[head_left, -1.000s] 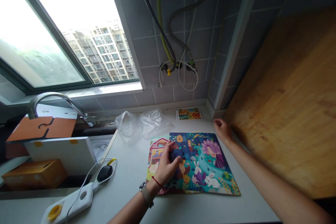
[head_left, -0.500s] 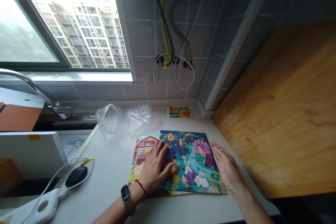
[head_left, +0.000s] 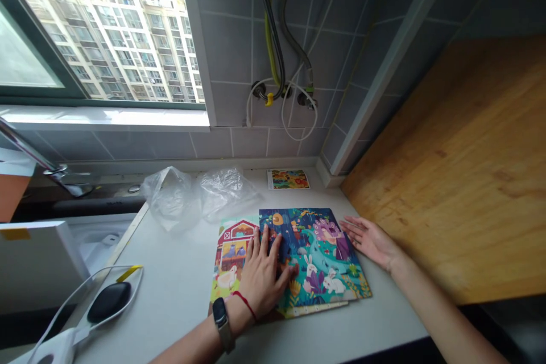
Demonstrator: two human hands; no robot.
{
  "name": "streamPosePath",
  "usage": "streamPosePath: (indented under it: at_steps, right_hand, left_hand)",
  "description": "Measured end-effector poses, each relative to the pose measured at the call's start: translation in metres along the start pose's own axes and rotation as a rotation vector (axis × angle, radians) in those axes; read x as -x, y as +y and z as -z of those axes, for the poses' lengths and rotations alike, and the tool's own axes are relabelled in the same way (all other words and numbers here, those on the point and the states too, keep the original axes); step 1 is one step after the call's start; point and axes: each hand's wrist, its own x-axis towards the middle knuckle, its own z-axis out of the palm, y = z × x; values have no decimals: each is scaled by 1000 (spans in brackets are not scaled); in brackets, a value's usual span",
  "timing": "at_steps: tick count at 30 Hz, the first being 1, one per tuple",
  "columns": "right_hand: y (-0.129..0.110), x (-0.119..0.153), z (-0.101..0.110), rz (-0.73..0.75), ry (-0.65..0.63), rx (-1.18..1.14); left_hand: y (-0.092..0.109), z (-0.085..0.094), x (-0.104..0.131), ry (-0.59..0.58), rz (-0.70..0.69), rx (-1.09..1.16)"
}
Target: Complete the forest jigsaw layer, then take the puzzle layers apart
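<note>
My left hand [head_left: 264, 276], with a watch and a red string at the wrist, lies spread over two overlapping picture sheets. Its fingers rest across the left edge of the dark blue-green forest picture [head_left: 318, 261], which shows rabbits and a peacock. Beneath and to the left is the farm picture [head_left: 228, 256] with a red barn. My right hand [head_left: 371, 242] is at the right edge of the forest picture, palm turned partly up, fingers extended and holding nothing.
Two crumpled clear plastic bags [head_left: 173, 196] lie at the back left of the white counter [head_left: 170, 296]. Behind the pictures is a small printed card [head_left: 289, 179]. A black oval device [head_left: 110, 302] with a white cable sits at left; a wooden board [head_left: 469, 182] stands at right.
My right hand has turned palm-up and shifted slightly up and right. My left hand has slid a little right on the forest picture. The view has shifted somewhat.
</note>
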Motion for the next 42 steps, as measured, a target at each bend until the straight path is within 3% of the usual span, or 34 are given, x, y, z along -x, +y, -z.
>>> streamPosePath:
  at_steps: [4, 9, 13, 22, 24, 27, 29, 30, 33, 36, 38, 42]
  right_hand:
    - [4, 2, -7, 27, -21, 39]
    - [15, 5, -18, 131, 10, 98]
    - [21, 12, -29, 238, 43, 184]
    - [50, 52, -67, 688, 53, 503]
    - [62, 66, -76, 862, 2, 665]
    - [81, 86, -82, 1038, -205, 987]
    - [89, 91, -78, 1070, -294, 1137]
    - [92, 91, -72, 1093, -269, 1182]
    - [99, 79, -46, 1074, 25, 1252]
    - [110, 65, -20, 826, 221, 1348]
    - [119, 60, -10, 769, 211, 1356]
    - [126, 63, -8, 899, 155, 1190]
  left_hand:
    - [3, 10, -18, 6, 14, -118]
    - [-16, 22, -42, 69, -175, -104]
    - [-30, 21, -44, 95, -243, -53]
    - [-35, 21, -39, 135, -293, -98]
    - [-36, 20, -38, 155, -298, -115]
    - [-36, 19, -38, 186, -301, -129]
    - [-33, 21, -39, 191, -300, -145]
    - [-32, 23, -39, 188, -302, -152]
    - [-31, 28, -41, 176, -316, -157]
    - [-35, 29, -42, 184, -302, -138]
    - [-38, 27, -42, 200, -253, -137]
    - [-43, 19, -43, 186, -160, -189]
